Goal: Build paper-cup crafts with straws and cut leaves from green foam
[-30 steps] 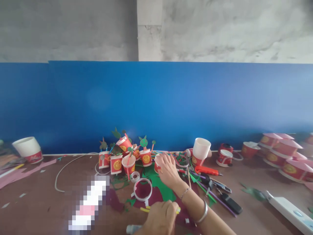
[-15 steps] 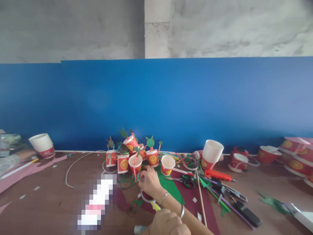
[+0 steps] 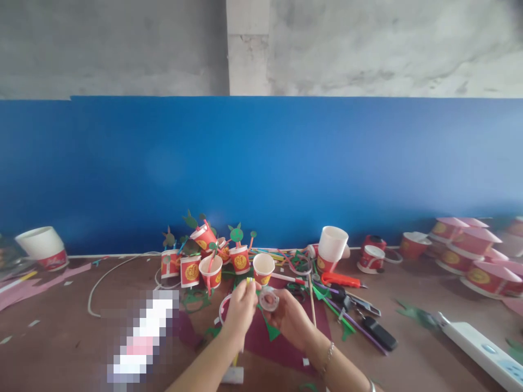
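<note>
Nearest me, the brown worktop [image 3: 61,332] carries a maroon paper sheet [image 3: 286,340]. Above it my left hand [image 3: 241,310] pinches a small yellow piece [image 3: 249,281] in a closed grip. It is just beside the tape roll [image 3: 268,299], which my right hand [image 3: 292,321] grips by the rim. Just behind stands an open red paper cup [image 3: 263,268], empty as far as I see. Left of it, decorated cups [image 3: 210,271] hold straws and green cutouts. A blue wall panel [image 3: 286,174] backs the worktop, with grey concrete [image 3: 368,49] above.

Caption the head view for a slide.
Right hand holds a tape roll, left hand close beside, red paper cups behind.
</note>
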